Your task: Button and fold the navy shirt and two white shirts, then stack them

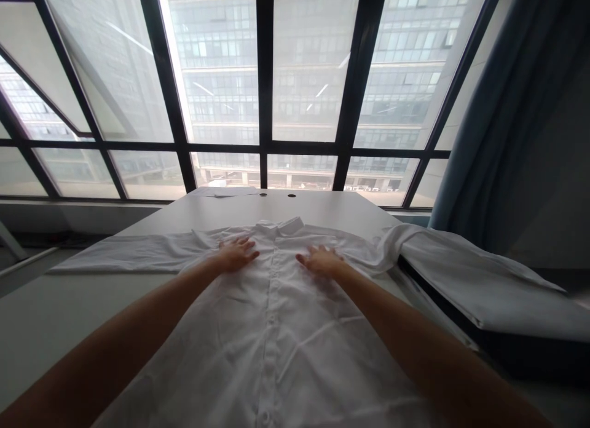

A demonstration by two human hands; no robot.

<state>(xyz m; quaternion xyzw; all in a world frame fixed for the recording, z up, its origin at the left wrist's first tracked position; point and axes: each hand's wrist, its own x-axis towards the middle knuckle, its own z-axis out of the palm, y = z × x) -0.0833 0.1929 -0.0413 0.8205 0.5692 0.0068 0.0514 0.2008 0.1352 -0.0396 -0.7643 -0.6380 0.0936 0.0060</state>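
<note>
A white button-up shirt (pixel 271 329) lies spread face up on a pale table (pixel 46 317), collar away from me. My left hand (pixel 236 253) rests flat on the chest to the left of the button line, fingers stretched out. My right hand (pixel 320 259) lies flat on the chest to the right of the buttons, fingers also apart. Neither hand holds anything. The left sleeve (pixel 129 256) stretches out flat across the table. The right sleeve (pixel 465 274) drapes off the table's right edge over a dark surface.
Some papers (pixel 225 192) and two dark round holes (pixel 277 195) sit at the table's far edge. Behind it stands a large black-framed window (pixel 262 145). A blue curtain (pixel 516 120) hangs at the right.
</note>
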